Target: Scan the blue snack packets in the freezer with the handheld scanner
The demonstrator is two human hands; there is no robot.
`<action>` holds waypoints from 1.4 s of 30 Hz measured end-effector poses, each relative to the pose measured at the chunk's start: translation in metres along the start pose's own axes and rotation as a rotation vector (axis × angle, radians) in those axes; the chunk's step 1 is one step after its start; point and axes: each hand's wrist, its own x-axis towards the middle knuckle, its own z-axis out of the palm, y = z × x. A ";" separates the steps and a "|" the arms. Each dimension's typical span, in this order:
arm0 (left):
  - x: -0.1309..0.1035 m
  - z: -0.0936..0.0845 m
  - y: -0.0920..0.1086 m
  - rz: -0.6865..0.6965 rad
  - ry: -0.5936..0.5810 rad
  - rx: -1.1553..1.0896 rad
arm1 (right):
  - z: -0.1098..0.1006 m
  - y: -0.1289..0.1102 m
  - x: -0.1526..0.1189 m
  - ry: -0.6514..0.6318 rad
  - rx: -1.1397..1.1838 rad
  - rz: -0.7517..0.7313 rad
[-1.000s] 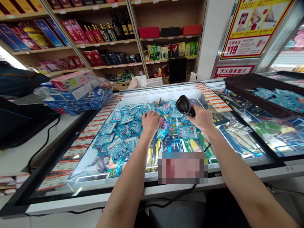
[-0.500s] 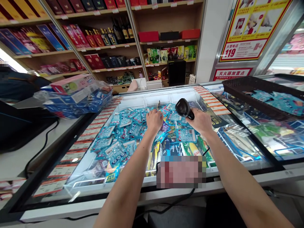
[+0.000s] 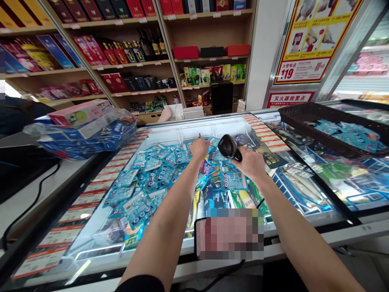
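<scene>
My right hand (image 3: 251,163) is wrapped around the handle of a black handheld barcode scanner (image 3: 226,147), whose head points left over the packets. My left hand (image 3: 199,149) is at the far part of a spread of light-blue snack packets (image 3: 164,156). Its fingers are curled and face away from me, so what they hold, if anything, is hidden. One blue packet (image 3: 234,181) lies flat below the scanner, barcode side up. The packets rest on the glass top of a chest freezer (image 3: 100,227), with wrapped goods visible underneath.
A brown plastic basket (image 3: 291,111) with more blue packets stands at the right. Plastic-wrapped boxes (image 3: 82,138) sit at the left. A phone (image 3: 199,239), its screen blurred out, lies at the near edge. The scanner's black cable runs near my right forearm. Stocked shelves (image 3: 121,63) rise behind.
The view has shifted slightly. The scanner has tipped and moved slightly left and down with my right hand, closer to my left hand. My left hand remains among the far packets.
</scene>
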 end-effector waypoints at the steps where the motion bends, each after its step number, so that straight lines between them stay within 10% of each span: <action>1: 0.004 0.003 0.001 -0.046 -0.007 -0.039 | 0.001 0.000 0.000 0.003 0.000 -0.004; 11: 0.005 -0.002 -0.012 -0.028 0.039 -0.319 | 0.004 -0.001 -0.001 0.027 0.010 -0.035; 21: -0.073 -0.052 -0.055 -0.012 0.180 -0.868 | 0.000 -0.020 -0.011 -0.001 0.092 -0.297; 42: -0.105 -0.044 -0.058 -0.029 0.214 -0.862 | -0.006 -0.031 -0.017 -0.112 0.028 -0.460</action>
